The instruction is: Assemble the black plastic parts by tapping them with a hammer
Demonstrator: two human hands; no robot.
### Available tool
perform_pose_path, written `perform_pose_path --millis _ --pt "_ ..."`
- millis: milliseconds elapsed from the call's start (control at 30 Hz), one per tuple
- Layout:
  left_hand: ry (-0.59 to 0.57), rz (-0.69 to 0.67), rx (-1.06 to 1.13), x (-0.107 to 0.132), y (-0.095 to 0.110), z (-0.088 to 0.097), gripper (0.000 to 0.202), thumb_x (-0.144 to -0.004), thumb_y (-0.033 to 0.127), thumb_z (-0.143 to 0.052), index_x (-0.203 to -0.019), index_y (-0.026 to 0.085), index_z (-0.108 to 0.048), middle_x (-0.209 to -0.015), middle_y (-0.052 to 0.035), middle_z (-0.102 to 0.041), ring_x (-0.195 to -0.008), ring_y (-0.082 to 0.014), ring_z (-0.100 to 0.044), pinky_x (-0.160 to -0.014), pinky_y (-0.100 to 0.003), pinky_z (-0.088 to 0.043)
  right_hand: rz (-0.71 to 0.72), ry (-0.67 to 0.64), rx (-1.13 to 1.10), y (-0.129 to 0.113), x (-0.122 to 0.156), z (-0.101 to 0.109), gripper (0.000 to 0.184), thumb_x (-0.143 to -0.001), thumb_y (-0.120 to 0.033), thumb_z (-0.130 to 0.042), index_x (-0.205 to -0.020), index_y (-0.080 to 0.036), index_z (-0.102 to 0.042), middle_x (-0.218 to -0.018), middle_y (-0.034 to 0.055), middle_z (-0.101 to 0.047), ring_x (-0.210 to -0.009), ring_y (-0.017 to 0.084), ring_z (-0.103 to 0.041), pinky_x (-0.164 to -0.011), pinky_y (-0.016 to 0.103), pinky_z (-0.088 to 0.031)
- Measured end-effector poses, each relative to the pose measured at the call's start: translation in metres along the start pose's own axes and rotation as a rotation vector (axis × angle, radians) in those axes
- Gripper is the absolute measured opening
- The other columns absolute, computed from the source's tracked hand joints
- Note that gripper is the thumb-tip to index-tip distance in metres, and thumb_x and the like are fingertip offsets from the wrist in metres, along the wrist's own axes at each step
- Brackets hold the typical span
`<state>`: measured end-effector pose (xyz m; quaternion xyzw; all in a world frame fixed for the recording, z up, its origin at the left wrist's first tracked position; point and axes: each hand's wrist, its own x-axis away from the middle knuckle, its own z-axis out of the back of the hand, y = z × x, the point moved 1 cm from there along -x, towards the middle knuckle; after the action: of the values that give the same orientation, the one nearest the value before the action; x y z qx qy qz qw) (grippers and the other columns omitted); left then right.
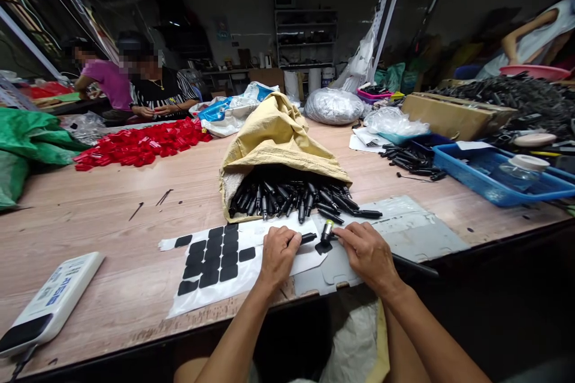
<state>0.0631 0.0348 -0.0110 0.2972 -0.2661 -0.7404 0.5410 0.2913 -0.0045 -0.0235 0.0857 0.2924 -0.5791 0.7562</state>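
My left hand (279, 253) is closed on a black pen-shaped part (308, 238), its end poking out past the thumb. My right hand (366, 249) grips a small hammer whose black handle (415, 265) runs out to the right. The hammer head (327, 233), silver and black with a yellow-green end, is over a black patch (323, 248) on the grey board (404, 239). Left of my hands lies a white sheet (191, 304) bearing rows of black square stickers (230, 254). Just beyond, many black pen-shaped parts (287, 197) spill from a yellow sack (274, 137).
Red parts (144, 142) are heaped at the back left. A white power bank (56, 299) lies near the left edge. On the right are a blue tray (489, 182) with a jar and a cardboard box (451, 115). Two people (159, 96) sit across; another bends at right.
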Motion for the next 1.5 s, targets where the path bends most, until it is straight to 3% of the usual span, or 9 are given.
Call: perform_pose_path --millis 133,633,767,933,1033,1200,1300,1400,1500 --pt "-0.006 -0.005 -0.039 -0.001 -0.002 -0.002 0.043 -0.101 0.037 -0.039 -0.064 0.02 -0.055 -0.079 -0.0027 -0.063 -0.09 -0.0235 -0.052 -0.083 -0.037 -0.035 -0.018 0.005 -0.003 0.001 0.003 -0.006 0.03 -0.095 -0.016 -0.05 -0.116 -0.025 -0.069 -0.093 0.0042 -0.064 -0.09 0.02 -0.055 -0.081 0.031 -0.041" --pt "-0.008 -0.057 -0.165 0.003 0.004 -0.002 0.042 -0.102 0.037 -0.037 -0.07 0.021 -0.058 -0.083 -0.0045 -0.064 -0.092 -0.0251 -0.051 -0.083 -0.039 -0.035 -0.067 -0.024 0.016 -0.004 0.002 -0.004 0.025 -0.096 -0.022 -0.052 -0.116 -0.024 -0.067 -0.095 0.0045 -0.063 -0.091 0.021 -0.054 -0.083 0.033 -0.04" --pt "-0.025 -0.208 -0.148 0.039 0.02 0.003 0.031 -0.102 0.034 -0.04 -0.084 0.023 -0.062 -0.088 -0.0054 -0.066 -0.093 -0.0247 -0.054 -0.085 -0.04 -0.038 -0.075 -0.028 0.024 -0.005 0.001 -0.004 0.024 -0.096 -0.023 -0.053 -0.115 -0.024 -0.067 -0.095 0.0046 -0.063 -0.091 0.022 -0.054 -0.083 0.033 -0.04" --pt "-0.27 -0.376 -0.119 0.111 0.016 -0.007 0.022 -0.101 0.033 -0.041 -0.101 0.026 -0.062 -0.087 -0.0072 -0.069 -0.08 -0.0223 -0.063 -0.072 -0.036 -0.046 -0.071 -0.022 0.044 -0.005 0.002 -0.005 0.024 -0.096 -0.023 -0.053 -0.114 -0.023 -0.067 -0.095 0.0054 -0.063 -0.091 0.022 -0.054 -0.083 0.033 -0.04" --pt "-0.352 -0.268 -0.23 0.139 -0.005 -0.022 0.026 -0.101 0.034 -0.04 -0.097 0.024 -0.063 -0.086 -0.0084 -0.07 -0.076 -0.0217 -0.067 -0.065 -0.033 -0.048 -0.074 -0.017 0.059 -0.005 0.003 -0.006 0.024 -0.095 -0.024 -0.053 -0.114 -0.023 -0.068 -0.095 0.0055 -0.063 -0.091 0.022 -0.054 -0.083 0.034 -0.039" --pt "-0.439 0.141 -0.449 0.154 -0.033 -0.032 0.028 -0.099 0.024 -0.04 -0.101 0.022 -0.067 -0.095 -0.0089 -0.074 -0.09 -0.0242 -0.073 -0.076 -0.031 -0.051 -0.078 -0.001 0.063 -0.004 0.003 -0.008 0.023 -0.095 -0.024 -0.054 -0.113 -0.022 -0.068 -0.094 0.0052 -0.063 -0.09 0.022 -0.054 -0.083 0.034 -0.039" --pt "-0.537 0.215 -0.436 0.153 -0.023 -0.023 0.021 -0.092 0.021 -0.051 -0.102 0.022 -0.07 -0.098 -0.0082 -0.075 -0.093 -0.0257 -0.072 -0.077 -0.031 -0.049 -0.078 -0.006 0.064 -0.004 0.004 -0.008 0.024 -0.095 -0.024 -0.054 -0.114 -0.022 -0.068 -0.095 0.0052 -0.063 -0.091 0.022 -0.054 -0.083 0.034 -0.039" --pt "-0.613 0.153 -0.17 0.138 0.003 -0.006 0.015 -0.089 0.027 -0.058 -0.094 0.023 -0.072 -0.087 -0.0024 -0.075 -0.081 -0.0201 -0.07 -0.066 -0.025 -0.044 -0.076 -0.009 0.064 -0.004 0.004 -0.009 0.024 -0.096 -0.025 -0.054 -0.115 -0.023 -0.068 -0.095 0.0052 -0.063 -0.091 0.022 -0.054 -0.083 0.034 -0.039" --pt "-0.521 0.122 0.065 0.101 0.024 0.015 0.029 -0.094 0.039 -0.052 -0.083 0.021 -0.072 -0.068 0.0003 -0.069 -0.065 -0.0154 -0.063 -0.056 -0.023 -0.037 -0.072 -0.008 0.062 -0.003 0.005 -0.009 0.024 -0.096 -0.025 -0.054 -0.115 -0.023 -0.068 -0.096 0.0054 -0.063 -0.091 0.022 -0.054 -0.083 0.034 -0.039"
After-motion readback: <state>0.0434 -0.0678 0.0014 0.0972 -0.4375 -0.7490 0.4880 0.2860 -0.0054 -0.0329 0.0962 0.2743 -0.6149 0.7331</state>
